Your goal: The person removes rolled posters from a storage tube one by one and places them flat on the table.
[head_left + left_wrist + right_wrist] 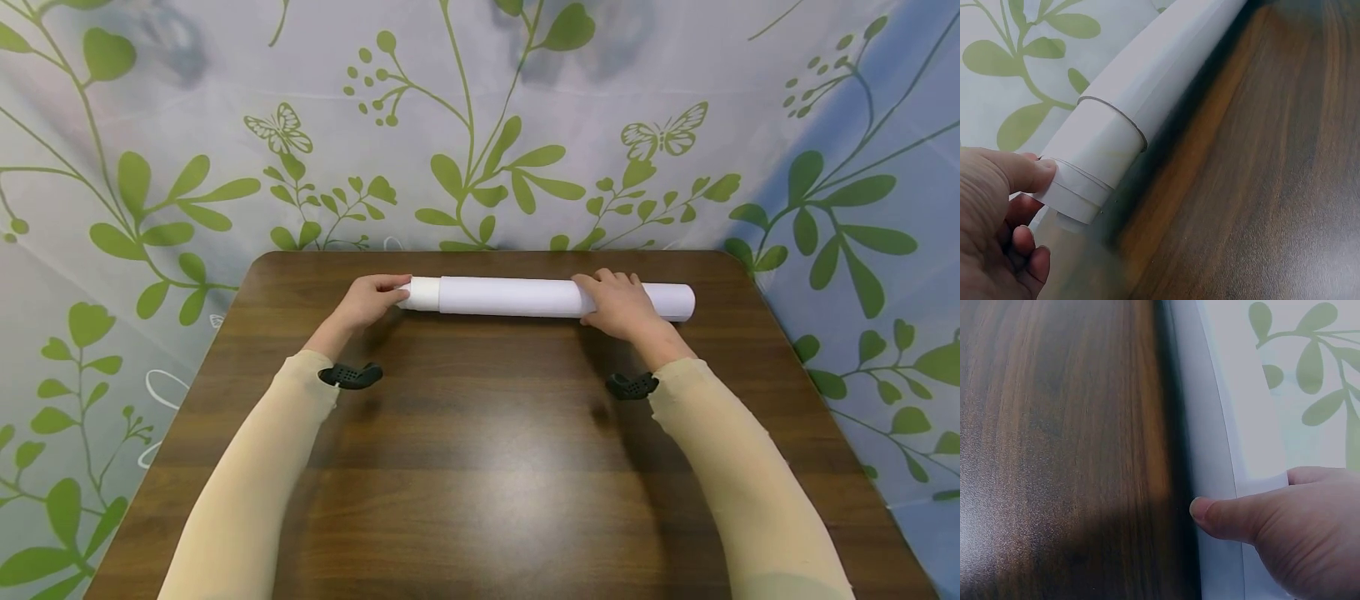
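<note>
The left hand [366,302] at eleven o'clock pinches the inner roll [425,294] by its end; at twelve, the outer roll [510,297] lies on the surface [480,400] — the right hand [619,305], at one, grips it, apparently to steady it.

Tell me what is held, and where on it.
A white roll: left hand pinches its narrower end, right hand grips the wider part near the opposite end.

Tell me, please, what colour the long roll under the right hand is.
The roll is white, showing best in the head view.
</note>
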Demonstrator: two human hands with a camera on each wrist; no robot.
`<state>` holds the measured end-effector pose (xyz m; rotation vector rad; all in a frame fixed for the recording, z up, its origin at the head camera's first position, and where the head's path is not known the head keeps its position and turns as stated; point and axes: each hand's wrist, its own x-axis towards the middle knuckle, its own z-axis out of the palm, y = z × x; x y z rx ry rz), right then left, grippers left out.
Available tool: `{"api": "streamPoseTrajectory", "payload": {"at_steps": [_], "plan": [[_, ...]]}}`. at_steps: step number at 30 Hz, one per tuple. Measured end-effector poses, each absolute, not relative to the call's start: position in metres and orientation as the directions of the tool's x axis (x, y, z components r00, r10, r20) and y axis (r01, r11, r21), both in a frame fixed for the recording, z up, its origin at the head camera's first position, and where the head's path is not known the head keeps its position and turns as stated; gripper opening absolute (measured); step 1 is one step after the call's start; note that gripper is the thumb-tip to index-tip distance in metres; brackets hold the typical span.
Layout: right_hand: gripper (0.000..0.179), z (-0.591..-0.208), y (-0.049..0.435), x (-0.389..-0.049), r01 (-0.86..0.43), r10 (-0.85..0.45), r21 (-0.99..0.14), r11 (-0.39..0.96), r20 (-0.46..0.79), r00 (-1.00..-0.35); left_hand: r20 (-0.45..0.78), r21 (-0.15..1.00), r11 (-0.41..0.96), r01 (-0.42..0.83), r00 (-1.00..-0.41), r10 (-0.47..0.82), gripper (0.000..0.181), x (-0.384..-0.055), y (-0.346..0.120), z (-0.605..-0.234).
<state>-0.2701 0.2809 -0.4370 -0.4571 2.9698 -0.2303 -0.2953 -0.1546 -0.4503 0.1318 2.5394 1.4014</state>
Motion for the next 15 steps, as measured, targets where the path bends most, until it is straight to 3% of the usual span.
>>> {"api": "streamPoseTrajectory", "payload": {"at_steps": [15], "plan": [[0.077, -0.44, 0.284, -0.269, -0.287, -0.308, -0.179, 0.941, -0.098, -0.946, -0.208, 0.871, 0.486, -0.074, -0.952, 0.227, 0.043, -0.296, -0.143, -0.458]]}}
